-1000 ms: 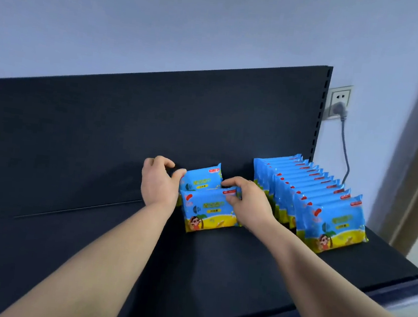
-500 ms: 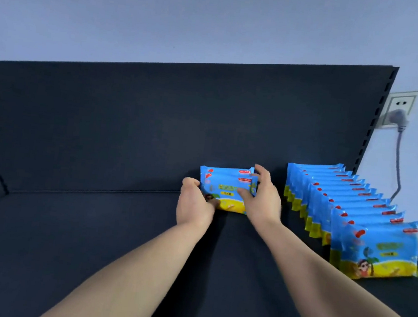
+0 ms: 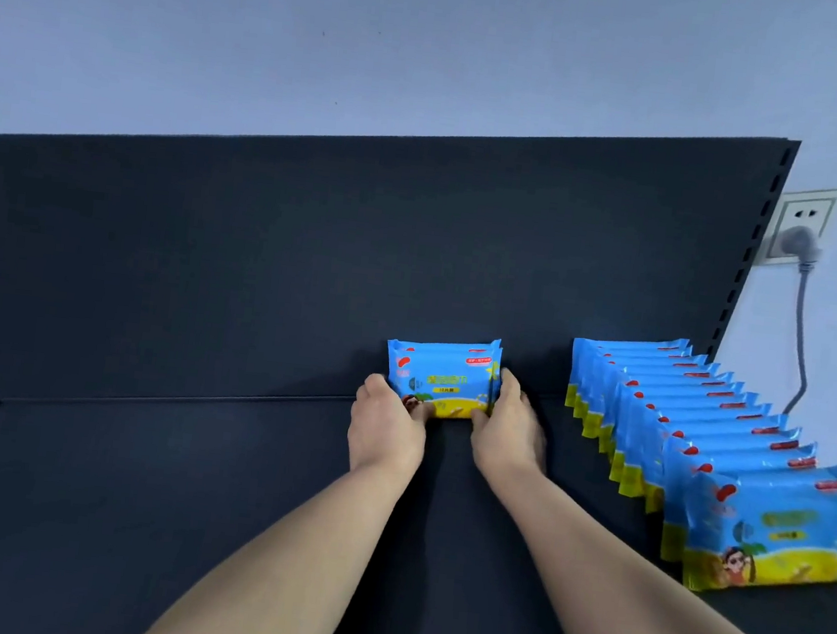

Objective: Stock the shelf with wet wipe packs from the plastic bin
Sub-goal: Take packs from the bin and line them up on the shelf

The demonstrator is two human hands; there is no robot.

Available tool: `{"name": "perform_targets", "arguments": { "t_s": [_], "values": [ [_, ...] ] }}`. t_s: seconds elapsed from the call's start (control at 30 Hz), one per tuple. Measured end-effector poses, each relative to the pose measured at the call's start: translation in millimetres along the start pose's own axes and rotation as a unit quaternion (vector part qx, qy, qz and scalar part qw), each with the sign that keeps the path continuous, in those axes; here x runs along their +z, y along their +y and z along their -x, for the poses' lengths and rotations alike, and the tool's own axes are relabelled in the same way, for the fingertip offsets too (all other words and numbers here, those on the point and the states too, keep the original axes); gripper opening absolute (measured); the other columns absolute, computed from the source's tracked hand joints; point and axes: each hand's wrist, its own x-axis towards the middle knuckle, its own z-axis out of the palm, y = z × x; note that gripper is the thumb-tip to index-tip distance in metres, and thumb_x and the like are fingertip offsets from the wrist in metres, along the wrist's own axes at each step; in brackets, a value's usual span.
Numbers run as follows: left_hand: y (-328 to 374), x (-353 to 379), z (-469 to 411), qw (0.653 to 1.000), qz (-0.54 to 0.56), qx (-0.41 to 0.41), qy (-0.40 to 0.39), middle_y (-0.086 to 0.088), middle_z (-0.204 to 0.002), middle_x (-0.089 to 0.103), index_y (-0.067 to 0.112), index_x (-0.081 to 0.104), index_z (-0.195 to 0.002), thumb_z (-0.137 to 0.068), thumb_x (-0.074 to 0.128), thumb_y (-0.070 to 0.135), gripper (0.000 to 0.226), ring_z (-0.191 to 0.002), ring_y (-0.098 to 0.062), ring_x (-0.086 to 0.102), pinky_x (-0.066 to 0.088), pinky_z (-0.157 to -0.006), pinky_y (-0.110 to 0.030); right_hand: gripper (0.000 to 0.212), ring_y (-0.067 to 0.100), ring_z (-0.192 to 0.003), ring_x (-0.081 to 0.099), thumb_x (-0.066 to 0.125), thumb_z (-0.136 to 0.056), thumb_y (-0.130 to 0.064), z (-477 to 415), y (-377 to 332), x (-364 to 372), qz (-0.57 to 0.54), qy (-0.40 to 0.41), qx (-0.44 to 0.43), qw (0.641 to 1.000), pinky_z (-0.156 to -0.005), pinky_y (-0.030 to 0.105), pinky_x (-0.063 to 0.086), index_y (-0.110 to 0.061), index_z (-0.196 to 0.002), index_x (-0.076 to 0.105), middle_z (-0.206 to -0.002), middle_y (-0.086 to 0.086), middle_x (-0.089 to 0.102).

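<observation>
Two blue and yellow wet wipe packs (image 3: 443, 377) stand upright, one behind the other, against the back panel of the dark shelf (image 3: 129, 493). My left hand (image 3: 386, 429) grips their lower left corner and my right hand (image 3: 507, 432) grips their right edge. A row of several identical packs (image 3: 678, 426) stands upright at the right, running from the back panel toward the front. The plastic bin is out of view.
The shelf's dark back panel (image 3: 309, 253) rises behind the packs. A wall socket (image 3: 803, 223) with a grey plug and cable (image 3: 799, 336) sits on the wall at the right. Bare shelf surface stretches left of my hands.
Both hands pushed the two packs back from the middle of the shelf until they stand squared together at the back panel. My view shifted left and down.
</observation>
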Motion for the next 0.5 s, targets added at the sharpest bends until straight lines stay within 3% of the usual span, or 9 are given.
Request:
{"name": "perform_targets", "arguments": {
  "t_s": [0.13, 0.23, 0.37, 0.5],
  "values": [
    [-1, -2, 3, 0.999, 0.036, -0.001, 0.017, -0.004, -0.129, 0.047, 0.01, 0.04, -0.128, -0.085, 0.068, 0.04, 0.06, -0.118, -0.022, 0.049, 0.043, -0.084, -0.033, 0.064, 0.024, -0.126, 0.045, 0.063, -0.089, -0.019, 4, 1, -6, -0.056, 0.009, 0.005, 0.998, -0.099, 0.036, 0.041, -0.013, -0.143, 0.028, -0.141, 0.006, 0.042],
    [1, -5, 6, 0.999, 0.044, -0.008, 0.024, -0.005, -0.132, 0.045, 0.009, 0.04, -0.129, -0.088, 0.065, 0.038, 0.056, -0.12, -0.023, 0.048, 0.043, -0.085, -0.034, 0.045, 0.024, -0.118, 0.05, 0.063, -0.089, -0.02, 14, 1, -15, -0.076, 0.028, 0.008, 0.997, -0.094, 0.035, 0.042, -0.014, -0.128, 0.041, -0.131, 0.006, 0.047],
    [-1, -19, 12, 0.999, -0.014, -0.013, 0.029, -0.007, -0.124, 0.05, 0.011, 0.048, -0.118, -0.096, 0.051, 0.019, 0.024, -0.113, -0.024, 0.049, 0.039, -0.08, -0.032, 0.021, 0.021, -0.115, 0.047, 0.052, -0.093, -0.025, 36, -5, -22, 0.075, -0.025, -0.095, 0.992, -0.093, 0.039, 0.039, -0.022, -0.113, 0.052, -0.119, 0.0, 0.052],
    [-19, -53, 26, 0.988, -0.154, 0.03, -0.002, -0.002, -0.121, 0.053, 0.021, 0.057, -0.118, -0.088, 0.046, 0.0, 0.038, -0.116, -0.021, 0.045, 0.042, -0.077, -0.032, 0.023, 0.021, -0.117, 0.047, 0.046, -0.095, -0.027, 59, -25, -14, 0.19, -0.078, -0.241, 0.948, -0.092, 0.039, 0.036, -0.026, -0.116, 0.056, -0.122, -0.001, 0.054]
  ]
}}
